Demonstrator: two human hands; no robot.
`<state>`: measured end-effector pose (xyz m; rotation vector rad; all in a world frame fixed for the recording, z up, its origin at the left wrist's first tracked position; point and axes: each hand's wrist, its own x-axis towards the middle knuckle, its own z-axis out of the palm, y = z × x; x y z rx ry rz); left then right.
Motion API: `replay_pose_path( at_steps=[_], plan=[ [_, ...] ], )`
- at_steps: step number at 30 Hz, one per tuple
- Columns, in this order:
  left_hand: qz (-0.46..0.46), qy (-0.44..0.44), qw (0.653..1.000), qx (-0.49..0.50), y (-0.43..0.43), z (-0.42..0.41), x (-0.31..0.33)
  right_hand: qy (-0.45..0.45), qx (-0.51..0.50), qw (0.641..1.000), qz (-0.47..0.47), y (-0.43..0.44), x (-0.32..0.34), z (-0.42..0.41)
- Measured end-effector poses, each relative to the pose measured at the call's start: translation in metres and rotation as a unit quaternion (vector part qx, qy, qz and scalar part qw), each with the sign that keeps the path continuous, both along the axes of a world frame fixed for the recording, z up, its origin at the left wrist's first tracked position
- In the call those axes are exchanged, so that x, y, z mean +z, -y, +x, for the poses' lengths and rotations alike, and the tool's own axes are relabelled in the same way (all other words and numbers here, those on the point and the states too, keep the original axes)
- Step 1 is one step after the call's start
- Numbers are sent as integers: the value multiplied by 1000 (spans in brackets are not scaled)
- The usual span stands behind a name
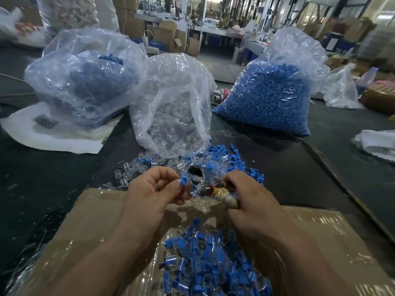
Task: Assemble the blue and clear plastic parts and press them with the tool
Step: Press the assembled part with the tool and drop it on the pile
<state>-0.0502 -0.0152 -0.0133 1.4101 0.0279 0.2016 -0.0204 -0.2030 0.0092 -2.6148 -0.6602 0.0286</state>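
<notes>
Duly logged: carton (96, 210) of finished pieces (213, 265) below; right hand (254, 201) curled round wrapped tool (225, 196) handle; left hand (147, 195) pinched on blue-capped clear piece (183, 181) beside tool head, judged liable to slip or seat crooked if pressed off-centre.

Small blue-and-clear part (184, 181), just beside metal tool (210, 189) with wrapped handle

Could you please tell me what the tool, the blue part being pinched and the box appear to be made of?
The tool: shiny metal head, it glints; the handle looks wrapped in cream tape or cord, in spiral ridges. The blue part, pinched by the left hand: opaque matte plastic, probably. The box: dull brown cardboard, lined with glossy clear film.
</notes>
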Motion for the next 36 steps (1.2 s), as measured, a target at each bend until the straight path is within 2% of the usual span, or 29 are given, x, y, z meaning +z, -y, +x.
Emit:
replay_pose_path(
  at_steps=[7,15,23,29,36],
  plan=[
    [-13,1,1000,7,4,-2,1,-12,11,1000,-3,-4,-1,0],
    [45,13,998,28,7,-4,5,8,26,999,-34,-7,-3,-2],
    [94,40,993,53,11,-7,8,11,9,1000,24,-12,0,-5],
    [89,33,994,58,11,-8,10,23,13,1000,12,-13,-2,-4],
    [132,56,987,76,6,-7,8,46,6,999,8,-11,-4,-2]
  ],
)
